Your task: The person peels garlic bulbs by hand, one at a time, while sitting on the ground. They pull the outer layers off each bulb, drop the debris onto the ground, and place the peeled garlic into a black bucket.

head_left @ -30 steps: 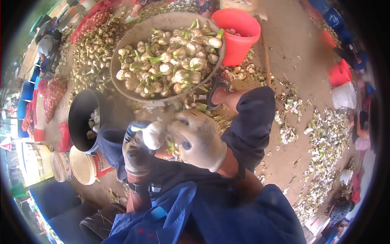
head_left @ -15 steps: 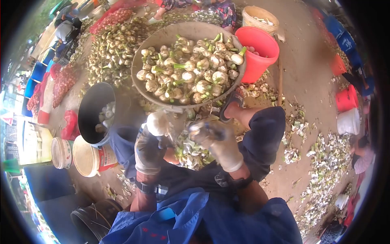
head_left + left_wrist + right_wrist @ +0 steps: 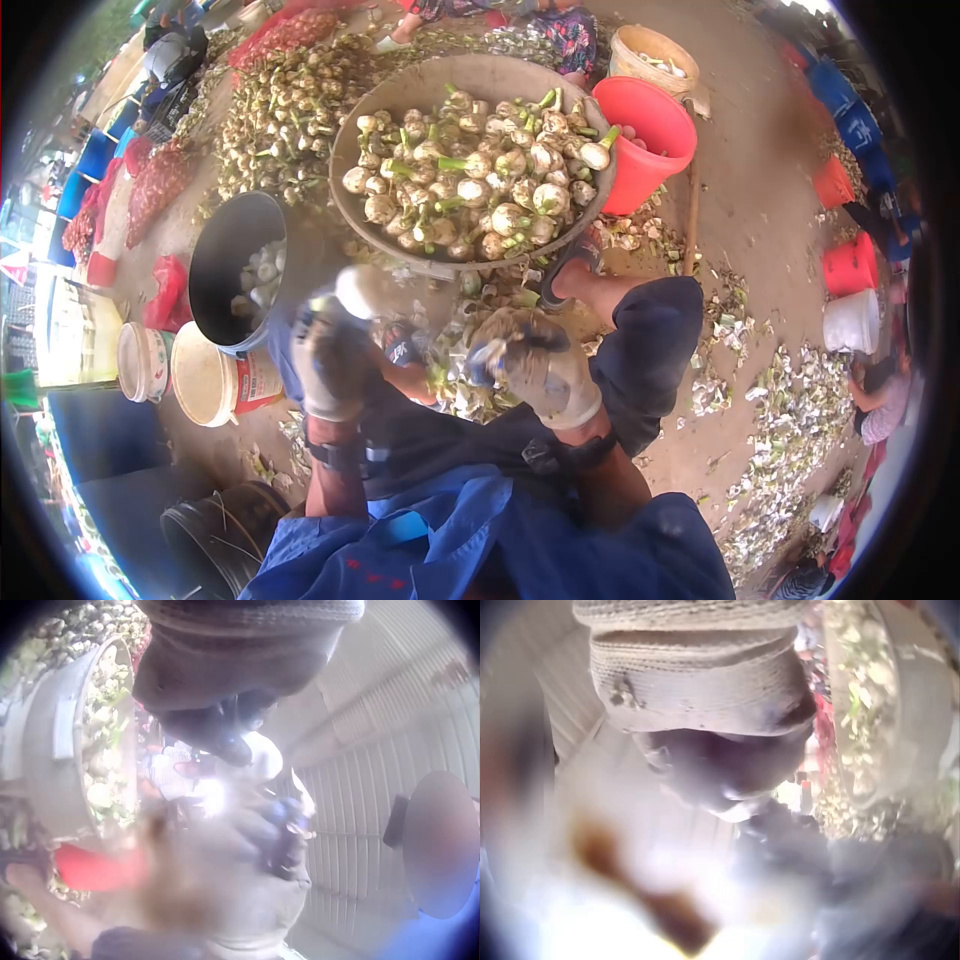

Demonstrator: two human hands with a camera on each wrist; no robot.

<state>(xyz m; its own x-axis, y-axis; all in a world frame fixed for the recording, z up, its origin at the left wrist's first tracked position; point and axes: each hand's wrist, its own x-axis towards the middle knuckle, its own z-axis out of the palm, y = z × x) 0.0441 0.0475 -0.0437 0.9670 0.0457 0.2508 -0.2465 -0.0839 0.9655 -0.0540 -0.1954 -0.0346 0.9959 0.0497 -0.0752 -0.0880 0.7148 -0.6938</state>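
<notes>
Peeled bulb (image 3: 357,288) — gripped at the fingertips of the gloved left hand (image 3: 332,360).
Right hand (image 3: 545,372) curled nearby — contents cannot be told.

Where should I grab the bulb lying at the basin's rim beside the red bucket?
Probably by its round white body, from above. The bulb lies on top of the pile at the rim of the basin, so its top is free, while its short green stalk points toward the red bucket and neighbours crowd its left.
</notes>
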